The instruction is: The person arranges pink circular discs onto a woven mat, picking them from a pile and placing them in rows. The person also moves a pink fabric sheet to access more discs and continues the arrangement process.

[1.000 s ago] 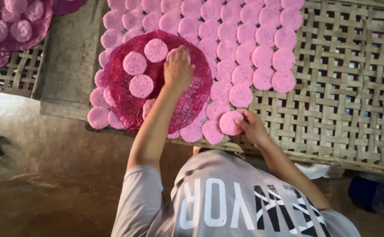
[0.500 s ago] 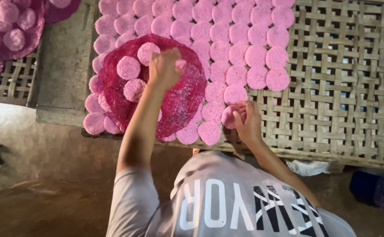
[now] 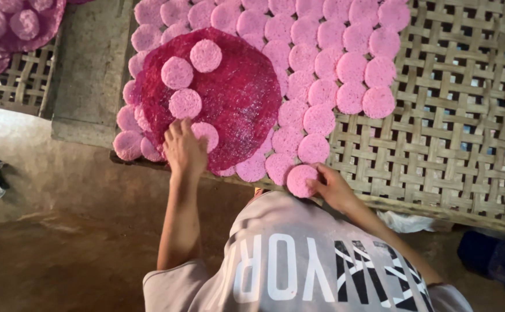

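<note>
Four pale pink discs [image 3: 185,103] on dark-red round sheet [image 3: 235,98]; left hand [image 3: 183,147] open atop one, right hand [image 3: 332,188] pinching edge disc [image 3: 300,180].

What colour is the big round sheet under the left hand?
Deep magenta-red sheet, darker than the pale pink discs around it; head view, left hand at its edge.

Lighting soft and even, moderately dim; no glare; pink discs [image 3: 320,92] well exposed and sharp at centre; floor [image 3: 62,248] darker, slightly soft; weak shadow under the woven tray [image 3: 460,144] edge; corners dim; slight blur on left hand [image 3: 184,149].
</note>
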